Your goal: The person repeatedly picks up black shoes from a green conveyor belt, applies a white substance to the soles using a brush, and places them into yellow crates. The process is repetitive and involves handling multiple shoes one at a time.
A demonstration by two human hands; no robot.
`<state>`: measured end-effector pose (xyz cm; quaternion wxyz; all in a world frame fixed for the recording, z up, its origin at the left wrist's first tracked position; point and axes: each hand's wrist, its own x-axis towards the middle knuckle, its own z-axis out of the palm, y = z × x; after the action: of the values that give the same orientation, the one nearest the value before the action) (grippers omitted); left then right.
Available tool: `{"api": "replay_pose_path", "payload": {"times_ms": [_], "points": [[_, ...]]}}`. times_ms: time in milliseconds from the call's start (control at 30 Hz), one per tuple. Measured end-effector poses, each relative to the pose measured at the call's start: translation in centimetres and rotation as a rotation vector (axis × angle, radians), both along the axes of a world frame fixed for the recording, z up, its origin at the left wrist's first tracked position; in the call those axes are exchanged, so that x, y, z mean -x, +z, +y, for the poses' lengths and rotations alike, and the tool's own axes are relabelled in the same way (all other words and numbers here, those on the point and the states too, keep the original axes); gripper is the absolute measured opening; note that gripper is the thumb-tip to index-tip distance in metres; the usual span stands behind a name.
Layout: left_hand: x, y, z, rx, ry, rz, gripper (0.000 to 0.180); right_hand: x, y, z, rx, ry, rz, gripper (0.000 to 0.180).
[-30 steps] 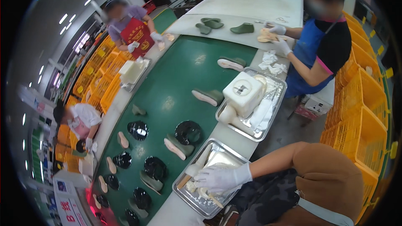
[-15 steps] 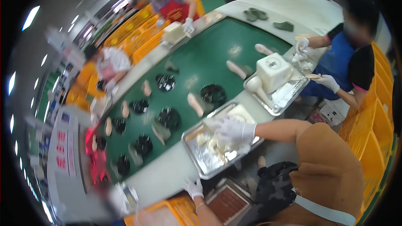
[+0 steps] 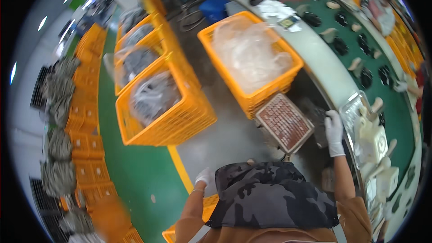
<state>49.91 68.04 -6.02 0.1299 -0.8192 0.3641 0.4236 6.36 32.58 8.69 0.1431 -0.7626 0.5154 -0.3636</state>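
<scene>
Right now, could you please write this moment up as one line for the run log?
left hand: gloved, low by camouflage apron | right hand: gloved, at metal tray edge | front: orange crate, plastic-lined

White gloves [image 3: 334, 131], brown sleeves [image 3: 355, 207], camouflage apron [image 3: 270, 195].

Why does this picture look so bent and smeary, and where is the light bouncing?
Head view: the fisheye lens bends straight edges, so the conveyor curves near the black rim. Motion blur smears the stacked crates at left. Glare whitens the plastic liner in the orange crate. The gloved right hand and left hand stay fairly sharp.
</scene>
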Motion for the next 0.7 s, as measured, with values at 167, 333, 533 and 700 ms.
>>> {"api": "replay_pose_path", "payload": {"times_ms": [167, 333, 533, 700], "points": [[-2.7, 1.3, 15.4, 0.283, 0.644, -0.370, 0.028, -19.0, -3.8, 3.2, -0.288, 0.748, 0.043, 0.014], [5.2, -12.2, 31.5, 0.084, 0.286, -0.483, 0.017, -27.3, -5.2, 5.8, -0.547, 1.013, 0.168, 0.018], [12.6, -13.3, 25.3, 0.108, 0.733, -0.031, 0.017, -28.2, -11.2, 1.9, -0.628, 0.985, 0.597, 0.019], [3.8, -4.9, 16.7, 0.570, 1.197, 0.056, 0.020, -37.2, -9.7, -1.5, -0.617, 1.091, 0.646, 0.017]]}}
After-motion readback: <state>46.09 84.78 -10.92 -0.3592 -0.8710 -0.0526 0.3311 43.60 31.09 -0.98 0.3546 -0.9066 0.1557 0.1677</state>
